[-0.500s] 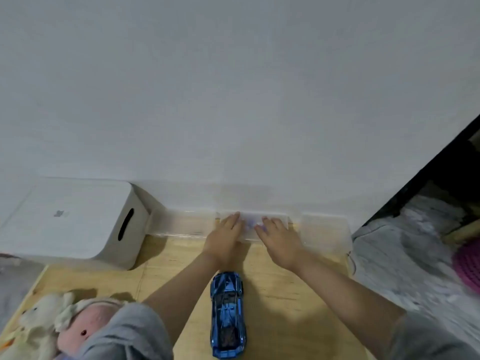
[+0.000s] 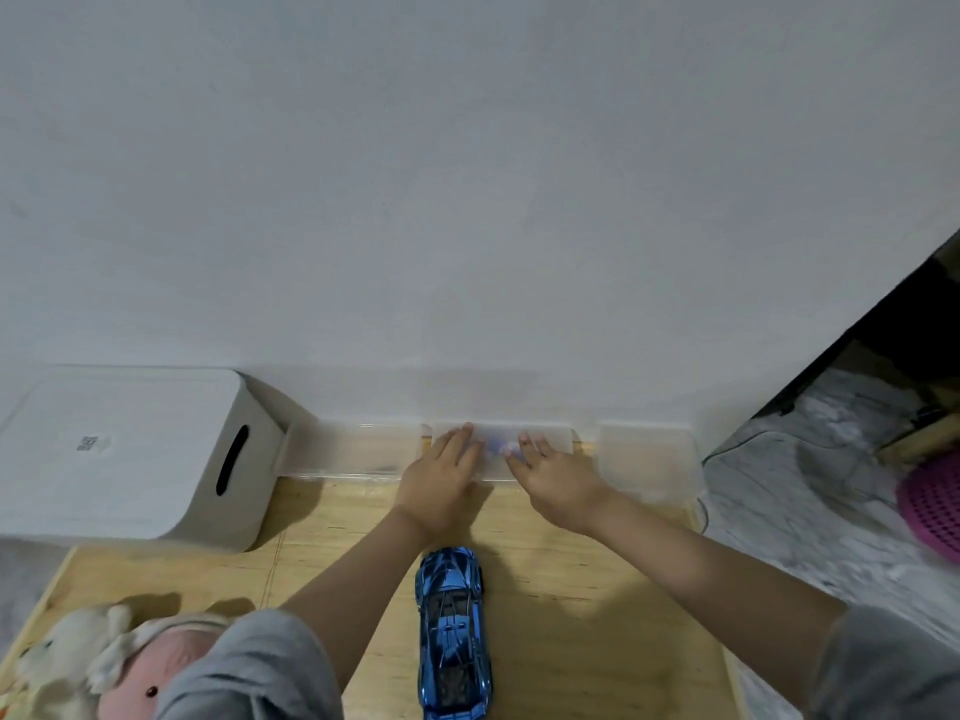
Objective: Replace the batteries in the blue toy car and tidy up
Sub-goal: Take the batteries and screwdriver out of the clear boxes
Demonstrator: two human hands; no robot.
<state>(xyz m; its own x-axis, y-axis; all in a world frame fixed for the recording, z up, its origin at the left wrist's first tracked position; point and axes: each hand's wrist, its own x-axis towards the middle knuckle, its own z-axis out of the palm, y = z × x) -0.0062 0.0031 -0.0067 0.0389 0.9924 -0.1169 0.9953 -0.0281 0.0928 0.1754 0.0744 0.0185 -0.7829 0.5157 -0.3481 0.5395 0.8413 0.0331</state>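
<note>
Blue toy car [image 2: 453,631] cropped below; hands [image 2: 439,480] cover blurry clear box [image 2: 501,452].

Both hands [image 2: 498,480] rest flat on the clear box [image 2: 501,452].

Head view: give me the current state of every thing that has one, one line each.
left hand: fingers straight, resting on middle clear box
right hand: fingers straight, resting on the same box
middle clear box: lid on, against wall
blue toy car: upright on wooden table, untouched
white storage box: closed

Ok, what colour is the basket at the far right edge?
Pink-magenta, with a mesh pattern; the head view shows it.
</note>
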